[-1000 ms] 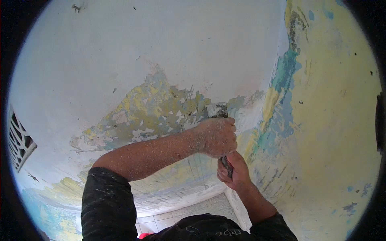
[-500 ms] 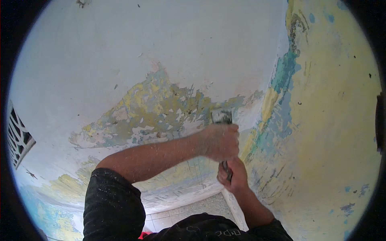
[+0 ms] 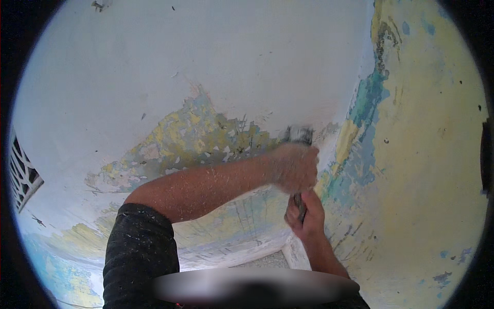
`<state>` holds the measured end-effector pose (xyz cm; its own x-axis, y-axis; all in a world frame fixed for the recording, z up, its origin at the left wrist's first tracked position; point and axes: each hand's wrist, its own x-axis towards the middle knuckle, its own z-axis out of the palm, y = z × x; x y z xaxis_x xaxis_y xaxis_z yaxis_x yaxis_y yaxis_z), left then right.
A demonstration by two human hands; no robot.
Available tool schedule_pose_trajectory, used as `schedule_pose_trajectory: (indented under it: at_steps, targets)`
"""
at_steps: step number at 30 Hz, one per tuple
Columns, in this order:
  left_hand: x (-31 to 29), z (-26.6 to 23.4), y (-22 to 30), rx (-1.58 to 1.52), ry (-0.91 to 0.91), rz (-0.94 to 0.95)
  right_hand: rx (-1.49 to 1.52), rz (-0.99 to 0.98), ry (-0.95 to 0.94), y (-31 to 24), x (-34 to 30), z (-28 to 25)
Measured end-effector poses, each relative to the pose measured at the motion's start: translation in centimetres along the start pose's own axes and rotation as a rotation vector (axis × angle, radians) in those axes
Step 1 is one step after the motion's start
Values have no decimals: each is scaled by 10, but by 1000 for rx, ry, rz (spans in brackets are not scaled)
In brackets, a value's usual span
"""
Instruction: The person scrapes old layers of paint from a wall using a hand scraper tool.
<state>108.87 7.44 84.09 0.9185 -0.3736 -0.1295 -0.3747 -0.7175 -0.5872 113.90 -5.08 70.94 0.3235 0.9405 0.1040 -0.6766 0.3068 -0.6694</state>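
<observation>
Both of my hands grip one scraper [image 3: 300, 135], its wide flat blade pressed to or very near the pale wall. My left hand [image 3: 295, 166] is wrapped round it just below the blade, the forearm reaching across from the lower left. Lower down, my right hand [image 3: 305, 215] closes on the dark handle. Motion smears the blade and the left hand. Left of the blade spreads a ragged patch of exposed yellow and blue-grey old paint [image 3: 190, 131], with pale flakes still on it. My left forearm hides part of its lower edge.
To the right, a yellow wall [image 3: 432, 154] meets the pale wall [image 3: 231, 46] at a corner streaked with green and blue paint [image 3: 369, 98]. A patterned vent grille [image 3: 23, 172] is at the far left. Scuffed yellow paint [image 3: 226, 221] lies below my arm. A blurred patch covers the bottom.
The scraper and both hands have moved up and a little to the right along the wall. Both hands keep their grip.
</observation>
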Motion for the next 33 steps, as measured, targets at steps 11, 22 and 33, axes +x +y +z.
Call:
schedule_pose_trajectory:
  at_steps: [11, 22, 33]
  targets:
    - [11, 2, 6, -34, -125, 48, 15, 75, -44, -11, -16, -8]
    - [12, 1, 2, -8, -103, 33, -3, 54, -130, -10, -6, -21]
    - [24, -34, -28, 64, -29, -15, 4, 14, -90, -48, 8, -6]
